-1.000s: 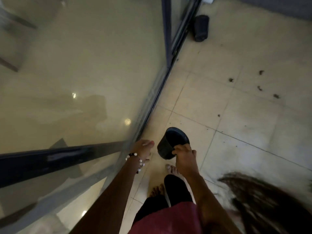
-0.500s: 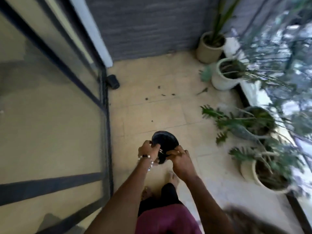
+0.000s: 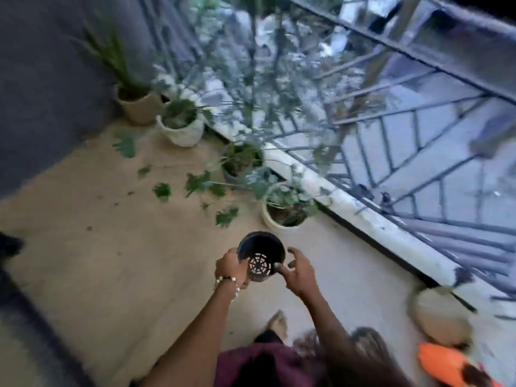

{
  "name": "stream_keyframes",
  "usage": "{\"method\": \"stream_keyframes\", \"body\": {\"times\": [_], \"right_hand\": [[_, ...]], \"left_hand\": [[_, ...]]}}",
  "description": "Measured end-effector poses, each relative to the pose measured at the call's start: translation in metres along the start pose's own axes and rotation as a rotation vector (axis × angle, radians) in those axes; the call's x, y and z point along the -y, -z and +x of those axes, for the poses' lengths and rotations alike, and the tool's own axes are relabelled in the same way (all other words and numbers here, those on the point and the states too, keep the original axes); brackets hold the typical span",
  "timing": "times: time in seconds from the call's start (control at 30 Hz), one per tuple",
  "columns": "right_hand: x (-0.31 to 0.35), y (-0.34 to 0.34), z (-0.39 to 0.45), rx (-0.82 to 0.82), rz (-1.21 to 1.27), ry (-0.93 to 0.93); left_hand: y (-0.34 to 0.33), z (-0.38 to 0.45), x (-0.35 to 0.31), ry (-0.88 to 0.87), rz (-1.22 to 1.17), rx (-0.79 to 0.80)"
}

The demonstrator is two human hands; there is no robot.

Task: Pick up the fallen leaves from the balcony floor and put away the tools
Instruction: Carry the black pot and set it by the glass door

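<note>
Black pot [image 3: 261, 254], green leaves [image 3: 162, 191], beige floor [image 3: 111, 247].

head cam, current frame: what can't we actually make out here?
- Orange object, head view: cut off by the bottom edge and motion-blurred; identity unclear.
- Right hand: contact with the black pot uncertain; blur.
- Dark specks on the floor: too small to identify.
- Dark object: cut off by the left edge.

Place: home balcony
Evidence: dark metal railing [image 3: 418, 113] upper right; potted green plants [image 3: 178, 121] along edge; beige tiled floor [image 3: 111, 261]
</note>
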State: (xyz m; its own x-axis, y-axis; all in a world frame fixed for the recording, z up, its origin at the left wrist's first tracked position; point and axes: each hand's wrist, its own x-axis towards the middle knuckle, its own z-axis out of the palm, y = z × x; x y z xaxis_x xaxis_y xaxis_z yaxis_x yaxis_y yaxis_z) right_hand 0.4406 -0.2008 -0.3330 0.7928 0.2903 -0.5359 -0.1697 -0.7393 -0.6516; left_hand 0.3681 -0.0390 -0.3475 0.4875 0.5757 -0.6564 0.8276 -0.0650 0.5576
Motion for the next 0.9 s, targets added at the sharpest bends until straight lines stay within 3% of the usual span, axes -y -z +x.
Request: {"method": "stream_keyframes", "body": {"times": [0.13,0.3,0.43,0.53,0.77,0.9], "right_hand": [[-0.053,0.088,0.005,-0.034,0.116,-0.122],[-0.101,0.143,0.019,-0.237,0.284,-0.200],[-0.128,0.162,0.045,-0.343,0.486,-0.365],[-0.146,0.169,0.077,-0.339,0.565,-0.441],[-0.215,0.156,0.192,-0.338,0.650,-0.543],[-0.266,0.126,0.282,-0.311,0.619,-0.532]], "left_hand": [[-0.088,-0.007,-0.056,-0.120,0.140,0.148],[-0.151,-0.026,-0.120,-0.166,0.118,0.273],[-0.192,-0.004,-0.145,-0.029,0.015,0.428],[-0.216,0.019,-0.162,0.182,-0.059,0.575],[-0.291,0.111,-0.180,0.370,-0.204,0.624],[-0.343,0.198,-0.176,0.453,-0.276,0.762]]}}
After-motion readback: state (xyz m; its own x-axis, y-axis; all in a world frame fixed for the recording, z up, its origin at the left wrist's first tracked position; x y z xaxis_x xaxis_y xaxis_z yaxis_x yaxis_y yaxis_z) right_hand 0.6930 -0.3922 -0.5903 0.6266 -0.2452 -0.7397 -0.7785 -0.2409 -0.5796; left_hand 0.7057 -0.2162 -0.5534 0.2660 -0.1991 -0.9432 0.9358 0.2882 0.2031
